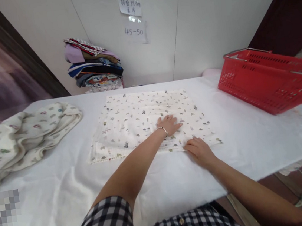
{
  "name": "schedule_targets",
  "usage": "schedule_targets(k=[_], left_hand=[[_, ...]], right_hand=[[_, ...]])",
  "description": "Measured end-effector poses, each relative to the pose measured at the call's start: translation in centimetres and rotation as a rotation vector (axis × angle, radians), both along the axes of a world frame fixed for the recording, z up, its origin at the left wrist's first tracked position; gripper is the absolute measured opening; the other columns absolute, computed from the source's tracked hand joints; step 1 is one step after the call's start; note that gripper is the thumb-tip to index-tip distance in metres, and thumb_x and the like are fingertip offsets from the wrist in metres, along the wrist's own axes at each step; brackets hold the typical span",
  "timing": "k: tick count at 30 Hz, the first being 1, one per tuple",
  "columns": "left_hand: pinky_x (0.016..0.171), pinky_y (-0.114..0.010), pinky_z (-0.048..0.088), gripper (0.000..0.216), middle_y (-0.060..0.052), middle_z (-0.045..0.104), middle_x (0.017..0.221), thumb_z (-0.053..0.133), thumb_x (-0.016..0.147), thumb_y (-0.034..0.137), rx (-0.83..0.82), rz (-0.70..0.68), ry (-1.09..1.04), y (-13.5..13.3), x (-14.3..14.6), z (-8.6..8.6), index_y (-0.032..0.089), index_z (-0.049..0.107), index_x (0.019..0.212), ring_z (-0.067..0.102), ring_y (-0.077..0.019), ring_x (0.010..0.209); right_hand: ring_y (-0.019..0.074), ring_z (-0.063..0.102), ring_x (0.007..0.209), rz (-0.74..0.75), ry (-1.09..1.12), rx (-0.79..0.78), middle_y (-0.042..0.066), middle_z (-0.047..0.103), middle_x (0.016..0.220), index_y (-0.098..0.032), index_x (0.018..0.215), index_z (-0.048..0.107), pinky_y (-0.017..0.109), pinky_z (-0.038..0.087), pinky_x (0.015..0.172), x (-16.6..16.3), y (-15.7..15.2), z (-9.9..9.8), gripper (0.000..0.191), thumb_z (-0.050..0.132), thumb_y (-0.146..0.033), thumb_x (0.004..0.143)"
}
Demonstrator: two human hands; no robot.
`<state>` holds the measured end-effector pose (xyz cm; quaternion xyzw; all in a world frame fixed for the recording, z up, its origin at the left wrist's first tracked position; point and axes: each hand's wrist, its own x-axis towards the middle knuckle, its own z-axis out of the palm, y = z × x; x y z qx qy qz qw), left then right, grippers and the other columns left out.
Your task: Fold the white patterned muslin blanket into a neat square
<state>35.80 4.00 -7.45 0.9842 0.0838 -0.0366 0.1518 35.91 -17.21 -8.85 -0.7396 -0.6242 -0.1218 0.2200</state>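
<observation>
A white cloth (123, 118) printed with small scattered figures lies spread and folded in a rough rectangle on the table. My left hand (170, 125), with a bracelet at the wrist, rests flat on its middle, fingers spread. At the cloth's near edge, right of centre, my right hand (200, 151) has its fingers curled over the hem, closed on the fabric. Its fingertips are partly hidden. Slight creases run across the cloth around my left hand.
The table has a white cover (161, 186). A crumpled cream patterned blanket (38, 132) lies on the left. Folded fabrics (95, 66) are stacked against the back wall. A red plastic basket (270, 81) stands at the right. Paper notes (135, 32) hang on the wall.
</observation>
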Motion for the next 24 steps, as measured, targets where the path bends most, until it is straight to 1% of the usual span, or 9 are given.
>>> schedule_targets(k=[3,5,6,11,15,17,19,22,24], left_hand=[[0.108,-0.055,0.001,0.061,0.001,0.021,0.149,0.025,0.083,0.064,0.029,-0.143,-0.091,-1.1,1.0,0.2,0.033,0.034,0.135,0.011,-0.0251,0.137],[0.109,-0.053,0.000,0.058,0.003,0.022,0.148,0.029,0.083,0.061,0.029,-0.260,-0.080,-1.5,1.9,-0.1,0.034,0.035,0.135,0.011,-0.0237,0.137],[0.109,-0.053,0.000,0.056,0.003,0.023,0.148,0.029,0.084,0.059,0.023,-0.275,-0.061,-1.5,2.3,-0.3,0.035,0.035,0.134,0.013,-0.0231,0.137],[0.107,-0.058,0.007,0.048,0.002,0.028,0.146,0.026,0.088,0.050,0.011,-0.171,-0.081,-1.1,3.7,-1.0,0.034,0.037,0.132,0.019,-0.0230,0.135],[0.109,-0.052,0.009,0.041,0.001,0.039,0.140,0.029,0.089,0.045,0.040,-0.160,-0.238,-0.4,4.3,-0.7,0.030,0.048,0.122,0.028,-0.0199,0.131],[0.110,-0.051,0.008,0.045,-0.001,0.035,0.143,0.028,0.089,0.047,0.062,-0.102,-0.272,0.4,4.9,-0.2,0.027,0.046,0.125,0.026,-0.0202,0.132],[0.109,-0.054,0.009,0.055,-0.004,0.028,0.146,0.026,0.087,0.053,0.045,-0.037,-0.173,1.6,5.8,0.1,0.024,0.039,0.132,0.021,-0.0235,0.134],[0.106,-0.059,0.011,0.064,-0.006,0.028,0.146,0.020,0.085,0.061,0.007,0.004,-0.025,3.3,7.7,0.3,0.023,0.036,0.134,0.020,-0.0266,0.135],[0.107,-0.057,0.010,0.064,-0.006,0.026,0.147,0.017,0.085,0.060,0.036,0.028,-0.069,4.3,9.0,0.3,0.023,0.038,0.133,0.018,-0.0256,0.135]], right_hand=[[0.0166,0.047,0.074,0.005,-0.003,0.020,0.006,0.058,0.079,-0.017,0.086,0.064,0.030,0.034,0.065,-0.1,0.1,0.0,0.021,0.043,-0.013,0.086],[0.0164,0.047,0.072,0.008,0.008,0.027,0.006,0.057,0.077,-0.017,0.084,0.063,0.030,0.034,0.064,-0.1,0.1,-0.1,0.020,0.044,-0.012,0.086],[0.0163,0.047,0.072,0.013,0.020,0.027,0.006,0.057,0.077,-0.017,0.084,0.062,0.030,0.034,0.064,-0.1,0.1,-0.1,0.019,0.044,-0.012,0.086],[0.0165,0.048,0.073,0.035,0.105,0.042,0.006,0.056,0.078,-0.017,0.085,0.060,0.030,0.037,0.064,0.0,0.2,-0.2,0.018,0.043,-0.011,0.085],[0.0169,0.048,0.071,0.039,0.164,0.066,0.005,0.055,0.077,-0.019,0.087,0.058,0.030,0.039,0.062,-0.2,0.3,-0.1,0.019,0.042,-0.009,0.084],[0.0172,0.049,0.070,0.038,0.202,0.079,0.005,0.055,0.077,-0.020,0.087,0.057,0.031,0.040,0.061,-0.3,0.4,-0.1,0.019,0.041,-0.009,0.083],[0.0176,0.049,0.071,0.043,0.246,0.088,0.005,0.055,0.078,-0.021,0.088,0.055,0.031,0.041,0.061,-0.4,0.4,-0.1,0.019,0.041,-0.010,0.083],[0.0184,0.051,0.071,0.055,0.292,0.101,0.006,0.056,0.078,-0.023,0.092,0.054,0.032,0.043,0.060,-0.3,0.5,-0.3,0.020,0.041,-0.011,0.083],[0.0186,0.052,0.069,0.073,0.291,0.107,0.005,0.056,0.077,-0.024,0.092,0.053,0.032,0.044,0.058,0.0,0.6,-0.7,0.019,0.042,-0.013,0.082]])
